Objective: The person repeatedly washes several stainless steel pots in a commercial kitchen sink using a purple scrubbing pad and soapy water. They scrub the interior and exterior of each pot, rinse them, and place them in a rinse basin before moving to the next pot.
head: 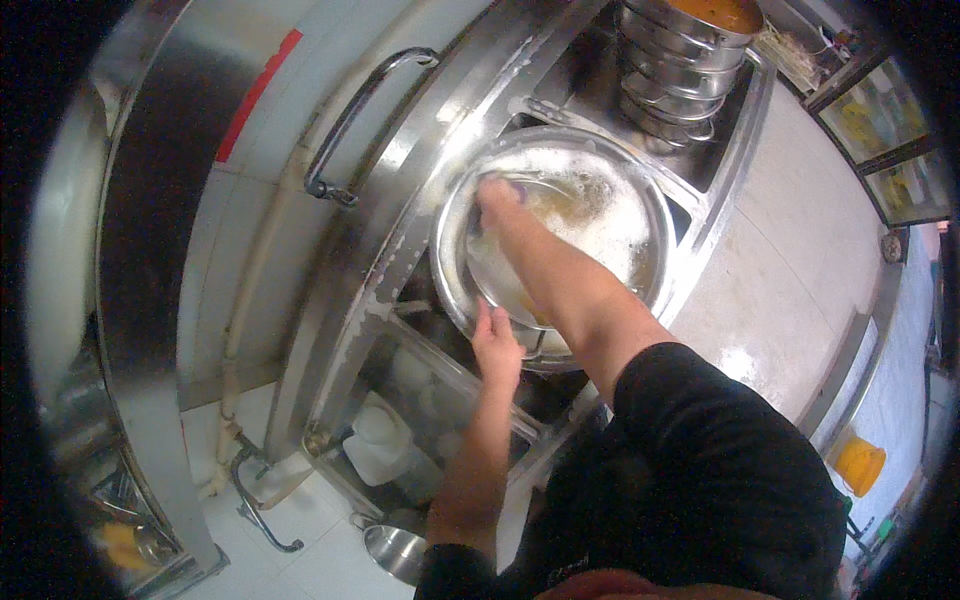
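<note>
A large round metal basin (664, 225) rests across the stainless steel sink unit, with foamy, yellowish water in it. Inside it lies a smaller round metal pot or lid (480, 259), partly under suds. My left hand (497, 345) is at the near left rim, thumb and fingers around a metal edge, beside a loop handle (537, 345). My right hand (499, 196) reaches across to the far left inner side of the round vessel; a dark scrubber seems to be pressed under its fingers, though blur and the hand mostly hide it.
Stacked metal pots (671, 75) stand in the far sink compartment, the top one holding orange food or liquid. A curved faucet (352, 112) juts from the wall at left. White containers (375, 442) sit in the near compartment. Below is a metal bowl (397, 551); a yellow bucket (860, 465) stands right.
</note>
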The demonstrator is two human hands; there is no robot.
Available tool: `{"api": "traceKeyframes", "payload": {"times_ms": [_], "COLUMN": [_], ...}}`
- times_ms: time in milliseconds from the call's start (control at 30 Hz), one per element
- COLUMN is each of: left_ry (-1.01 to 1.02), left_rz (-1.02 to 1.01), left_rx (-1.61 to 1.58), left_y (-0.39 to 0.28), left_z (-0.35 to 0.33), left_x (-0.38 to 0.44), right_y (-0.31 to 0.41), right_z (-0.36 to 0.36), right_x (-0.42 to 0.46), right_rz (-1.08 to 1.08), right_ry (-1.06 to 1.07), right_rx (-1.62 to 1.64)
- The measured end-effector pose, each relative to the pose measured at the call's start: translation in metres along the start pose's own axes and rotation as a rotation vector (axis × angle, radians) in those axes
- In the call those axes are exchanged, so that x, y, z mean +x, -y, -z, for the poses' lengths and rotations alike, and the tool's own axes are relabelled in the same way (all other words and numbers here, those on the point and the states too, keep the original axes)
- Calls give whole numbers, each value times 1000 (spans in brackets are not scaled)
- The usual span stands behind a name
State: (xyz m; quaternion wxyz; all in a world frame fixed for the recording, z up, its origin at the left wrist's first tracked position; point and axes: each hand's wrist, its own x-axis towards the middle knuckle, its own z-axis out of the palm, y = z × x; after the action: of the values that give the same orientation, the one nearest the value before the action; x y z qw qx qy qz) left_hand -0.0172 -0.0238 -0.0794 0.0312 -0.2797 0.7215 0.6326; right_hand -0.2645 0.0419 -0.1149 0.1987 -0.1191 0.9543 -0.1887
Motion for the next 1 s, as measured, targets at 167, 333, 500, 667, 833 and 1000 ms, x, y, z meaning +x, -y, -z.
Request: {"api": "traceKeyframes", "payload": {"times_ms": [167,333,500,667,833,1000], "left_ry": [-16,-111,-211,-114,-122,-122], "left_rz": [258,228,210,250,380,394], "left_rx": [-218,-351,-205,-150,-167,-200], "left_y": [-39,-31,-64,-63,-62,-57], "left_z": [3,1,-19,-10,-4,-15], "left_x": [3,27,21,32,14,5], "right_y": [61,2,-72,-135,-137,-118], "right_z": [-7,-40,9,-47,-15,-61], "right_x": [-82,-153,-174,-135,-103,-31], "right_rz": [-188,286,431,457,412,100], "right_ry": [1,556,811,524,377,5], "right_rx": [1452,1263,397,-358,-388,140]}}
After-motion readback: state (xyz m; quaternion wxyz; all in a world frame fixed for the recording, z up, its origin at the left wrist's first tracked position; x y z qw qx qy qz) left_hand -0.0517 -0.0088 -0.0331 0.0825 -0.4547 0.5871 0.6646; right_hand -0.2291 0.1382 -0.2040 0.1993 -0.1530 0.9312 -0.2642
